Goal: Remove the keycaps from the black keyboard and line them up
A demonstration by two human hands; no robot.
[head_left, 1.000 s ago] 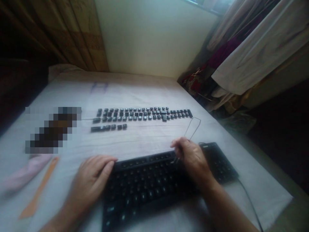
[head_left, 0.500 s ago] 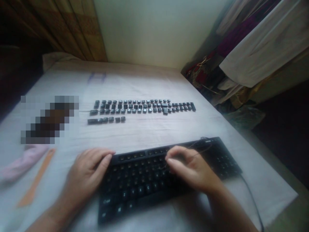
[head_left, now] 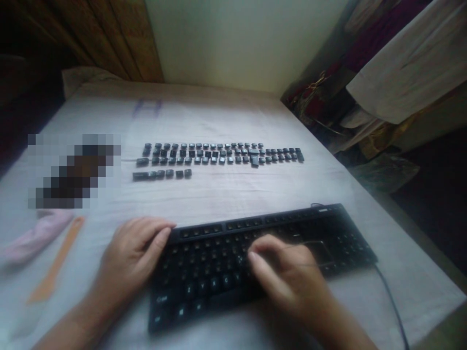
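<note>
A black computer keyboard [head_left: 219,240] lies tilted across the near part of the white sheet, many of its key positions bare of caps and several lower-left keys still capped. My left hand [head_left: 140,248] grips its upper left edge, thumb and fingers closed on it. Over the middle keys, my right hand [head_left: 280,272] pinches a thin wire tool [head_left: 323,250], whose loop sticks out behind the hand. The tool's working end is hidden or too blurred to make out. Beyond the keyboard, removed keycaps [head_left: 222,160] lie in rows, with a shorter row [head_left: 160,174] nearer me.
At the left lie an orange flat scraper-like tool [head_left: 56,262], a pink cloth [head_left: 40,236] and a pixelated dark object [head_left: 75,172]. The keyboard cable [head_left: 392,301] runs off at the right. Hanging clothes [head_left: 401,73] and a plastic bag [head_left: 383,172] are beyond the right edge.
My right hand has shifted down slightly over the keys, and the wire loop has swung lower. My left hand keeps its hold. The view has tilted a little.
</note>
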